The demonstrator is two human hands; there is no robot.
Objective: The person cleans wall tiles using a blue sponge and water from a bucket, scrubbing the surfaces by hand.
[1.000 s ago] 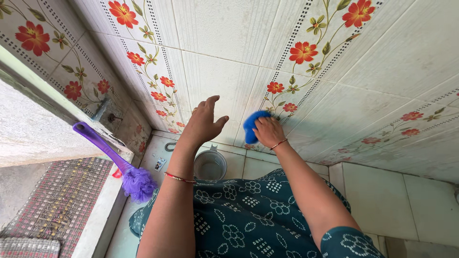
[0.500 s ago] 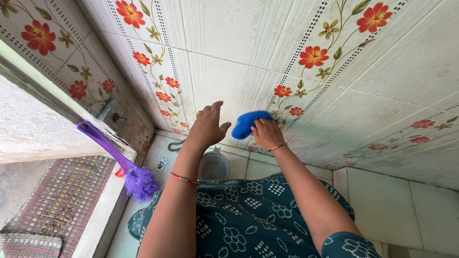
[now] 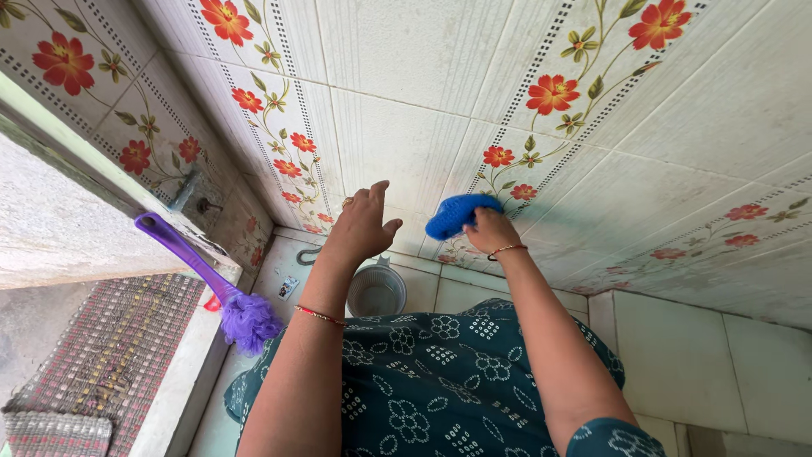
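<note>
Head view: a purple brush (image 3: 241, 315) leans by the doorway. The left hand (image 3: 359, 227) presses spread against the tiled wall (image 3: 397, 144). The right hand (image 3: 491, 232) grips a blue scrubber (image 3: 461, 214) against the tiles; wet tile could let the bracing palm slip.

place: home bathroom or washroom | walls: pale glazed tiles (image 3: 397, 51) with red flower bands, right at the fingertips | floor: plain tiles (image 3: 668, 355) below the hands | left of the fingers: purple long-handled brush (image 3: 211, 283), woven mat (image 3: 93, 355) past a raised sill | below the fingers: small plastic bucket (image 3: 376, 290)
</note>
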